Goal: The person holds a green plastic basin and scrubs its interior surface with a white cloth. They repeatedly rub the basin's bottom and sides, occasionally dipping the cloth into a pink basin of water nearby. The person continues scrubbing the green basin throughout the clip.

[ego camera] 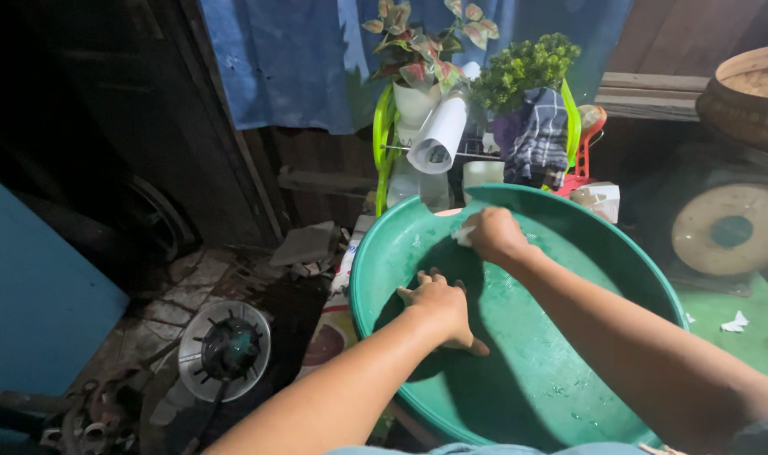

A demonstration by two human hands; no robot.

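My right grip (495,234) is closed round a small pale scrubbing pad (463,235), pressed against the inner wall of the big green basin (561,371) near its far rim. My left grip (439,305) holds nothing; its fingers are spread and planted flat on the basin's near-left wall, steadying it. The basin lies tilted towards me, its inside wet, with beads of water low on the near side.

I judge that I am partway through scrubbing the inside, working the far wall. The next stroke calls for a firm press along the curve while my left hand keeps the basin from rocking.

Room is tight past the far rim: a rolled white sheet (439,135), a potted plant with pink-green leaves (418,50), a bushy green plant (523,67) and a checked cloth (537,135) stand just behind it, so a long push could knock them. To the left, well below the rim, a round metal burner (225,347) sits on the littered floor (182,295). On the right a wooden bowl (751,93) stands near but apart.
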